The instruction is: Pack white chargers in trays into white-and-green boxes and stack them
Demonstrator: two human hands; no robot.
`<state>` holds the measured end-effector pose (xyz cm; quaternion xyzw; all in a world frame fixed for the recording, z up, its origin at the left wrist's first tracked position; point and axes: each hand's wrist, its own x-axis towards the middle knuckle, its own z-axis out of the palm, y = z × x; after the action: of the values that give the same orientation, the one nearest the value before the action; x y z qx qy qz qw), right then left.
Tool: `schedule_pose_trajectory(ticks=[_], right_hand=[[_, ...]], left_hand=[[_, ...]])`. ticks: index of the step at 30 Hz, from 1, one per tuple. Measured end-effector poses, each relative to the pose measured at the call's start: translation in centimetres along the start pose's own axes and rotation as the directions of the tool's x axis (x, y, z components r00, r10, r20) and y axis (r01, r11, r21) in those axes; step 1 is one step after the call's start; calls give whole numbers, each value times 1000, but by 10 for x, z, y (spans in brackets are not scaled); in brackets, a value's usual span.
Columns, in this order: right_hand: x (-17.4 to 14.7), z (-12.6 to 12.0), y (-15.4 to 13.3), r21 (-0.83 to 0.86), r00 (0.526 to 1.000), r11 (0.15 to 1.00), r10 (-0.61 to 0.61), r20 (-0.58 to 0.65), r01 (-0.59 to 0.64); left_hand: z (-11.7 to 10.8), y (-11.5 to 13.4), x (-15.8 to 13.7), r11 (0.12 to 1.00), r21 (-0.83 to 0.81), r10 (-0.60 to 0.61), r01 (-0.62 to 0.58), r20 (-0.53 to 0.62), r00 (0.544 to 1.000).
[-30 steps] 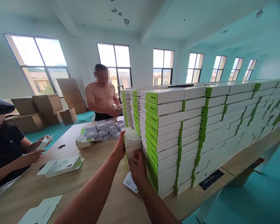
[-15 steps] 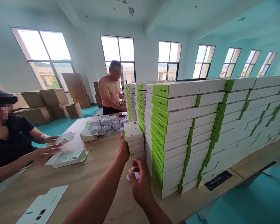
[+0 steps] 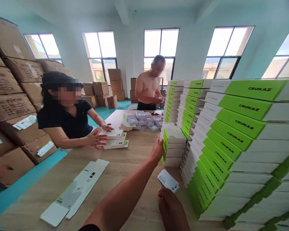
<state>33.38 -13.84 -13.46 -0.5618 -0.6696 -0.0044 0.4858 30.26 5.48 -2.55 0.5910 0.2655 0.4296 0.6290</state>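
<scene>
My left hand (image 3: 157, 151) lies flat with its fingers along the left side of a short stack of white and green boxes (image 3: 175, 144). My right hand (image 3: 171, 205) is lower down, at the near edge of a small pile of white printed cards (image 3: 168, 179) on the table. Its fingers are curled together, and whatever they may hold is hidden. An unfolded flat carton (image 3: 77, 189) lies on the table to the left of my forearm.
Tall stacks of CEUKAZ boxes (image 3: 240, 128) rise on the right. Clear plastic trays (image 3: 144, 119) are heaped farther back on the table (image 3: 130, 160). A co-worker (image 3: 65, 118) handles white boxes (image 3: 114, 141) at left; another person (image 3: 149, 86) stands behind. Brown cartons (image 3: 12, 77) are piled at far left.
The view has swung left. My right hand has drawn back from the short stack, uncovering the card pile. My left hand stays against the stack. The left co-worker's boxes are now stacked together.
</scene>
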Motion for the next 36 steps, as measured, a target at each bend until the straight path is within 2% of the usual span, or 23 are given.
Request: schedule_pose_trajectory(ticks=[1, 3, 7, 9, 10, 12, 15, 18, 22, 26, 29, 31, 33, 36], right_hand=[[0, -1, 2, 2, 999, 1000, 10, 43, -10], [1, -4, 0, 11, 994, 999, 42, 103, -44], [4, -9, -14, 43, 982, 997, 58, 177, -67], [5, -11, -19, 42, 975, 995, 75, 210, -86], [5, -11, -21, 40, 971, 995, 85, 222, -96], [5, -11, -21, 37, 965, 993, 101, 243, -113], [5, -9, -20, 43, 955, 991, 114, 272, -130], [6, -9, -19, 55, 954, 990, 112, 277, -132], [7, -13, -26, 27, 969, 988, 144, 202, -153], [12, -15, -26, -82, 979, 979, 194, 68, -188], [26, -17, -16, -224, 946, 928, 318, 63, -298], [37, -19, -7, -269, 902, 890, 411, 129, -367], [47, -21, 2, -256, 870, 877, 456, 185, -406], [57, -27, 12, -190, 858, 881, 468, 210, -433]], left_hand=[[-11, -2, -15, 993, 114, 11, -11, 6, 1000], [-38, -5, -56, 924, 380, 10, -36, 69, 998], [-103, 2, -146, 687, 720, -74, -93, 196, 978], [-139, 13, -167, 547, 832, -111, -95, 185, 976], [-156, 19, -168, 469, 879, -118, -83, 156, 981], [-190, 30, -150, 298, 954, -110, -32, 67, 992], [-233, 44, -93, 65, 997, -84, 52, -47, 995], [-259, 59, -35, -88, 993, -124, 78, -89, 988], [-262, 73, 7, -174, 984, -279, 22, -71, 958], [-244, 75, 10, -140, 986, -435, -95, 26, 900], [-221, 75, -14, -98, 985, -484, -141, 77, 872], [-202, 75, -42, -109, 987, -468, -114, 50, 882], [-185, 73, -76, -129, 989, -442, -73, 8, 897], [-169, 74, -123, -118, 991, -432, -60, 3, 902]])
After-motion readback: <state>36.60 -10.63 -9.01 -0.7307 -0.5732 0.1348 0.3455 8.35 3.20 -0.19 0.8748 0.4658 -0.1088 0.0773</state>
